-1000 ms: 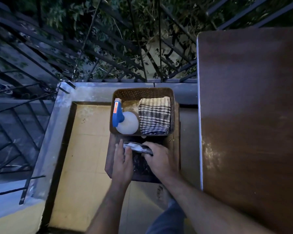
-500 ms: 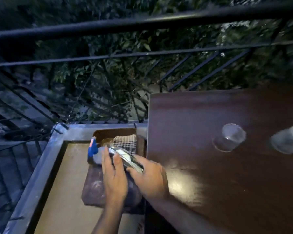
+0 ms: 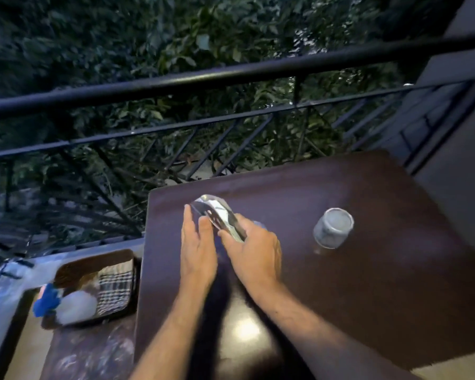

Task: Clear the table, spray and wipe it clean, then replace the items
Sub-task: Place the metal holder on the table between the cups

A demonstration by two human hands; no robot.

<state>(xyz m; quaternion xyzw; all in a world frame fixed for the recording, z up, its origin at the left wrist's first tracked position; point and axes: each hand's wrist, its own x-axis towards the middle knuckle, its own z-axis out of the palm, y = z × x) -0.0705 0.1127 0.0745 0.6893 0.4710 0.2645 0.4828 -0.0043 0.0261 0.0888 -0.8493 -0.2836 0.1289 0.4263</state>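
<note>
A shiny silver packet [image 3: 220, 215] is held above the dark brown table [image 3: 381, 297]. My right hand [image 3: 254, 255] grips its near end, and my left hand [image 3: 198, 250] rests flat against its left side with fingers straight. A clear glass [image 3: 333, 227] stands upside down on the table to the right of my hands. Left of the table, a brown basket [image 3: 93, 267] holds a white spray bottle [image 3: 76, 308] with a blue trigger and a checked cloth [image 3: 115, 290].
The basket sits on a low dark stool [image 3: 88, 352] beside the table's left edge. A black metal railing [image 3: 203, 75] runs along the far side, with foliage behind it. A grey wall [image 3: 461, 149] rises at the right.
Both hands have carried the silver packet from the low stool up and right, over the table. The view has swung right, so the basket now sits at lower left.
</note>
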